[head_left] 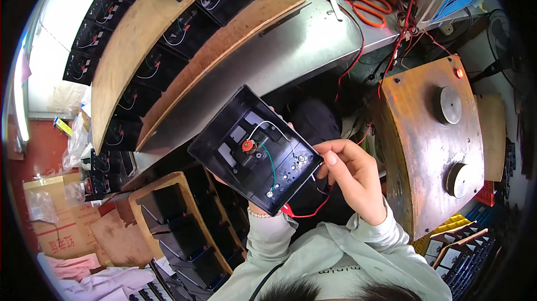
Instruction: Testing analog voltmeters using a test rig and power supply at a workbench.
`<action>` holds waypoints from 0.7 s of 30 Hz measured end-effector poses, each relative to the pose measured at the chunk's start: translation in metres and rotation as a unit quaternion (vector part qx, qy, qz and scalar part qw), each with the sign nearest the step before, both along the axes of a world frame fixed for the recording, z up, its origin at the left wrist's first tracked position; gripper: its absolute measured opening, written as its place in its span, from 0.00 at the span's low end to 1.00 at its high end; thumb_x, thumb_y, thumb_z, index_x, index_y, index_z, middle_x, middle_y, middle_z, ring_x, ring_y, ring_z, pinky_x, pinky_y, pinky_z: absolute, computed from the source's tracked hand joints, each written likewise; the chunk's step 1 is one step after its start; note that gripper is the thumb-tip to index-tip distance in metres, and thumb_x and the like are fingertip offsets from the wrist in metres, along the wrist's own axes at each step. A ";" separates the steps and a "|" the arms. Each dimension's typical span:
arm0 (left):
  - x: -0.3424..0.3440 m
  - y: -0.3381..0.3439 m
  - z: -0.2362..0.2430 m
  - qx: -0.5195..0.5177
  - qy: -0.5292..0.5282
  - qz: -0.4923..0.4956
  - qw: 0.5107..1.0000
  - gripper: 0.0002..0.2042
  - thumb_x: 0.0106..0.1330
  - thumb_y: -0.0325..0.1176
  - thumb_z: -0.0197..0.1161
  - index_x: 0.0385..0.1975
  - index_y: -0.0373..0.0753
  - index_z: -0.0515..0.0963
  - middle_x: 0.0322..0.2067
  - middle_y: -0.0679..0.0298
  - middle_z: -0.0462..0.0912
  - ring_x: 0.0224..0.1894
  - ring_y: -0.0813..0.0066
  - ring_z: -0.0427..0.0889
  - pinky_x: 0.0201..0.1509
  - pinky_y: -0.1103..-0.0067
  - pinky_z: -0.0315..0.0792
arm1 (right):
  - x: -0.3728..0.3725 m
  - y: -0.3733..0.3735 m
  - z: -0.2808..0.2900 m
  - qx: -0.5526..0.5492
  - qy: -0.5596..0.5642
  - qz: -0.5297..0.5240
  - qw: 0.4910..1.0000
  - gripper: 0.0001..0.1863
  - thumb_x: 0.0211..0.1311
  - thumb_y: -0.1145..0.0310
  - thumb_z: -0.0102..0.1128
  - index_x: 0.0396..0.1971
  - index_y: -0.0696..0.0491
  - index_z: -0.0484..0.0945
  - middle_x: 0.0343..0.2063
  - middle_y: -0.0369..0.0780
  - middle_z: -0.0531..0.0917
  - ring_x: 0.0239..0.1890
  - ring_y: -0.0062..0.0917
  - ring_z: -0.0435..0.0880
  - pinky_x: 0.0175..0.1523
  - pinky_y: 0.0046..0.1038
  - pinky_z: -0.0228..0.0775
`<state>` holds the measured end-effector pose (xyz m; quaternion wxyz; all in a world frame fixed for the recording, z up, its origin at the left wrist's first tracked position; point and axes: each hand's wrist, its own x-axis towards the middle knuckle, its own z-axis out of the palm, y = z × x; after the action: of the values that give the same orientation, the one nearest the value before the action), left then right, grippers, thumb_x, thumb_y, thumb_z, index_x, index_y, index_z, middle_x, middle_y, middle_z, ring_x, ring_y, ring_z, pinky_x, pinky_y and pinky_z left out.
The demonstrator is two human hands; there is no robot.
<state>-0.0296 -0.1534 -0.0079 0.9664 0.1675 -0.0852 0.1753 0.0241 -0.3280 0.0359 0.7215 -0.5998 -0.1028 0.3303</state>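
A black open plastic box (215, 158) is tilted in front of me, its inside facing up. In it sit a red round part (248, 145), a white wire (260, 125), a green wire (272, 161) and several shiny contact points along one side. My left hand (255, 208) supports the box from beneath; most of it is hidden, with fingertips showing at the edges. At the box's right corner, my right hand (349, 172) is closed in a pinch. What lies between its fingers is too small to make out. A red lead (307, 215) runs below the box toward this hand.
Wooden boards (168, 97) with rows of similar black boxes stand on the metal bench (279, 49). Orange-handled scissors (370, 10) and tangled red cables lie at the back right. A brown metal box (428, 150) with two round knobs is to my right. Stacked black boxes (182, 234) are lower left.
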 end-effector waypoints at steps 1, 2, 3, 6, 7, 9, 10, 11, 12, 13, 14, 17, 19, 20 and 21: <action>0.002 0.000 0.004 0.032 -0.036 -0.021 0.999 0.31 0.79 0.53 0.39 0.74 0.38 0.57 0.71 0.53 0.65 0.72 0.61 0.66 0.79 0.64 0.54 | -0.001 0.003 0.000 0.000 0.001 0.002 1.000 0.14 0.75 0.67 0.58 0.52 0.61 0.77 0.37 0.36 0.85 0.37 0.15 0.82 0.41 0.19 0.73; -0.001 0.003 0.003 0.033 -0.035 -0.019 0.999 0.31 0.79 0.53 0.39 0.74 0.38 0.57 0.71 0.53 0.65 0.72 0.61 0.66 0.79 0.64 0.54 | -0.003 0.008 0.001 0.015 -0.003 -0.011 1.000 0.13 0.74 0.68 0.58 0.50 0.61 0.79 0.36 0.36 0.85 0.36 0.15 0.82 0.39 0.19 0.72; -0.005 0.007 -0.001 -0.009 0.104 0.054 0.993 0.32 0.79 0.54 0.40 0.74 0.37 0.57 0.70 0.53 0.66 0.72 0.60 0.67 0.78 0.63 0.54 | -0.004 0.009 0.001 0.030 -0.008 -0.026 0.999 0.12 0.74 0.68 0.59 0.47 0.62 0.81 0.35 0.37 0.85 0.34 0.16 0.81 0.38 0.19 0.72; -0.009 0.002 -0.020 -0.036 0.242 0.169 0.955 0.51 0.63 0.69 0.56 0.74 0.32 0.53 0.71 0.48 0.62 0.71 0.52 0.66 0.77 0.55 0.54 | 0.002 0.006 -0.012 0.013 -0.149 -0.034 0.988 0.11 0.72 0.70 0.59 0.44 0.62 0.82 0.31 0.38 0.83 0.31 0.18 0.81 0.36 0.20 0.72; 0.000 -0.007 -0.015 -0.013 0.223 0.178 0.958 0.58 0.56 0.74 0.61 0.74 0.31 0.51 0.72 0.46 0.60 0.71 0.48 0.65 0.77 0.52 0.53 | 0.002 0.007 -0.013 0.004 -0.146 -0.061 0.987 0.10 0.72 0.71 0.59 0.42 0.62 0.83 0.29 0.39 0.81 0.29 0.21 0.80 0.35 0.22 0.73; 0.011 -0.020 -0.008 -0.075 -0.014 -0.054 0.996 0.68 0.46 0.81 0.62 0.76 0.32 0.43 0.73 0.44 0.56 0.72 0.42 0.61 0.76 0.47 0.51 | 0.003 0.004 -0.022 0.003 -0.136 -0.074 0.988 0.10 0.73 0.71 0.57 0.43 0.62 0.83 0.30 0.39 0.80 0.30 0.20 0.81 0.34 0.23 0.74; 0.008 -0.024 -0.005 0.081 0.088 -0.003 0.993 0.68 0.45 0.81 0.61 0.77 0.35 0.42 0.73 0.44 0.55 0.73 0.42 0.61 0.76 0.46 0.51 | 0.003 0.004 -0.026 0.017 -0.113 -0.074 0.991 0.11 0.74 0.70 0.57 0.43 0.62 0.83 0.30 0.39 0.80 0.30 0.19 0.82 0.34 0.22 0.74; 0.003 -0.027 -0.003 0.236 0.172 0.044 0.955 0.69 0.44 0.82 0.61 0.77 0.37 0.41 0.74 0.43 0.54 0.73 0.42 0.60 0.76 0.45 0.51 | 0.004 0.001 -0.028 0.028 -0.094 -0.078 0.992 0.11 0.75 0.69 0.56 0.43 0.62 0.82 0.30 0.39 0.80 0.30 0.18 0.82 0.33 0.21 0.75; 0.005 -0.032 -0.009 0.261 0.159 0.036 0.952 0.69 0.43 0.83 0.60 0.77 0.38 0.40 0.74 0.43 0.53 0.73 0.42 0.59 0.76 0.45 0.51 | 0.005 -0.005 -0.033 0.048 -0.071 -0.073 0.994 0.12 0.76 0.67 0.55 0.44 0.61 0.82 0.30 0.38 0.80 0.30 0.17 0.82 0.33 0.21 0.75; 0.006 -0.036 -0.013 0.288 0.149 0.035 0.945 0.69 0.43 0.84 0.59 0.78 0.40 0.40 0.74 0.44 0.52 0.74 0.41 0.59 0.75 0.44 0.51 | 0.003 -0.010 -0.036 0.075 -0.044 -0.063 0.994 0.13 0.77 0.65 0.54 0.44 0.61 0.81 0.30 0.37 0.80 0.30 0.16 0.82 0.33 0.20 0.75; 0.012 -0.048 -0.011 0.266 0.137 0.026 0.954 0.70 0.41 0.85 0.58 0.78 0.40 0.39 0.74 0.44 0.53 0.73 0.42 0.59 0.75 0.45 0.52 | 0.003 -0.019 -0.041 0.085 -0.047 -0.068 0.993 0.15 0.77 0.64 0.53 0.46 0.61 0.80 0.31 0.37 0.81 0.31 0.15 0.82 0.34 0.19 0.75; 0.037 -0.072 -0.013 0.299 0.116 -0.147 0.936 0.72 0.39 0.86 0.58 0.76 0.34 0.42 0.72 0.44 0.57 0.72 0.44 0.63 0.75 0.49 0.56 | 0.004 -0.065 -0.051 0.070 -0.029 -0.086 0.993 0.16 0.79 0.61 0.49 0.50 0.59 0.78 0.34 0.37 0.83 0.31 0.15 0.83 0.36 0.20 0.76; 0.064 -0.093 -0.015 0.318 0.118 -0.231 0.912 0.65 0.45 0.77 0.66 0.73 0.30 0.51 0.66 0.41 0.67 0.67 0.44 0.70 0.76 0.55 0.59 | -0.002 -0.099 -0.058 0.078 0.012 -0.204 0.976 0.16 0.80 0.62 0.47 0.51 0.59 0.78 0.34 0.38 0.85 0.32 0.17 0.83 0.38 0.23 0.77; 0.081 -0.108 -0.017 0.448 0.121 -0.191 0.865 0.56 0.48 0.58 0.79 0.70 0.30 0.58 0.67 0.43 0.68 0.67 0.49 0.71 0.74 0.59 0.61 | -0.007 -0.120 -0.070 -0.032 -0.066 -0.273 0.959 0.16 0.80 0.63 0.47 0.51 0.58 0.79 0.33 0.38 0.86 0.31 0.19 0.84 0.38 0.26 0.78; 0.115 -0.128 -0.003 0.611 0.098 -0.226 0.752 0.50 0.44 0.43 0.83 0.68 0.30 0.63 0.65 0.48 0.71 0.67 0.58 0.71 0.72 0.62 0.63 | -0.012 -0.143 -0.085 -0.146 -0.142 -0.338 0.919 0.15 0.79 0.65 0.47 0.50 0.58 0.79 0.32 0.39 0.86 0.31 0.22 0.84 0.39 0.28 0.78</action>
<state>0.0853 -0.2817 -0.0112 0.6728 0.7142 -0.1143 -0.1554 0.0120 -0.4706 -0.0492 0.6722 -0.7383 0.0546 -0.0103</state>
